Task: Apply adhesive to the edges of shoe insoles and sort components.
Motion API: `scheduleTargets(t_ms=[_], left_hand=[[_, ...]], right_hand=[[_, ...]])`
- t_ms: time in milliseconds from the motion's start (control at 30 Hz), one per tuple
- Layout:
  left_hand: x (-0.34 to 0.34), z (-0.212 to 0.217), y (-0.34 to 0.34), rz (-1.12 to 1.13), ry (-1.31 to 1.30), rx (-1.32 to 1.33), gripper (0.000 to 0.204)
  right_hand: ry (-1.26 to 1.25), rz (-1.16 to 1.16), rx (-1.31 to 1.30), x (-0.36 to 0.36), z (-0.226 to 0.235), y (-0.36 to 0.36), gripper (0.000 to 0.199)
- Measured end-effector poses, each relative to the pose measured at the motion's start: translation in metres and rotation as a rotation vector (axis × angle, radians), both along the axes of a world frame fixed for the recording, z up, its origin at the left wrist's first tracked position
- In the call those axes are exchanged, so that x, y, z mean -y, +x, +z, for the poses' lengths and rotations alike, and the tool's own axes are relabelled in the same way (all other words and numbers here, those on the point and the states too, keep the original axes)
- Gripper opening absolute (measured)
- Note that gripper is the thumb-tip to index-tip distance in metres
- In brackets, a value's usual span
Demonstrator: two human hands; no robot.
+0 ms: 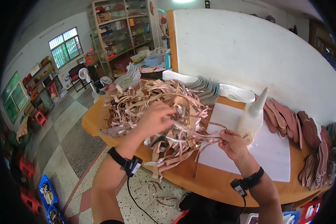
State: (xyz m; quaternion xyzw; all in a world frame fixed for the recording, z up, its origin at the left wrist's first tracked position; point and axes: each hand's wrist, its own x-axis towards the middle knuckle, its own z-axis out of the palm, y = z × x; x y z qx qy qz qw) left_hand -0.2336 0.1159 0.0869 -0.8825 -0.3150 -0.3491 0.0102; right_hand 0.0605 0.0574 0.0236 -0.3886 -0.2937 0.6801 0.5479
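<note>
A: Can we tell what our left hand (156, 116) holds?
B: No — its grip is hard to make out against the strips (168, 89) heaped on the table (91, 117).
A: And our right hand (233, 145)?
B: Thumb and finger pinched on the strips, near the white bottle (249, 125)

- We log moderate, fairly even indoor light; a ceiling lamp (183, 0) glares at the top edge
- We see daylight through a barred window (66, 46) at left
- We note the white partition (250, 48) bowed by fisheye distortion, rim fading to black
- We find the distant cabinet (119, 28) soft
</note>
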Motion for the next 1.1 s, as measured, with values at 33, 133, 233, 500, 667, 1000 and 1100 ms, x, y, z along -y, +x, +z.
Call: scheduleTargets(t_ms=[33,133,233,500,667,1000,1100], left_hand=[[0.003,-0.008,0.013,0.012,0.046,-0.085,0.024],[0.007,-0.022,0.027,0.041,0.120,-0.216,0.019],[0.007,-0.012,0.026,0.041,0.133,-0.226,0.001],[0.044,0.027,-0.018,0.201,0.193,0.088,0.003],[0.075,0.048,-0.064,0.482,0.380,0.001,0.004],[0.152,0.078,-0.104,0.652,-0.233,0.412,0.016],[0.169,0.060,-0.076,0.501,-0.402,0.481,0.014]], right_hand=[[-0.007,-0.014,-0.005,0.003,0.003,-0.001,0.005],[0.003,0.002,-0.020,0.013,0.015,-0.002,0.005],[0.042,-0.036,-0.027,0.016,0.018,0.009,0.004],[0.052,-0.055,-0.117,-0.010,0.021,-0.019,0.007],[0.062,-0.006,-0.187,-0.044,0.015,-0.049,0.005],[0.279,0.109,1.208,-0.049,-0.022,-0.053,0.065],[0.740,-0.174,1.847,0.009,0.020,-0.063,0.075]])
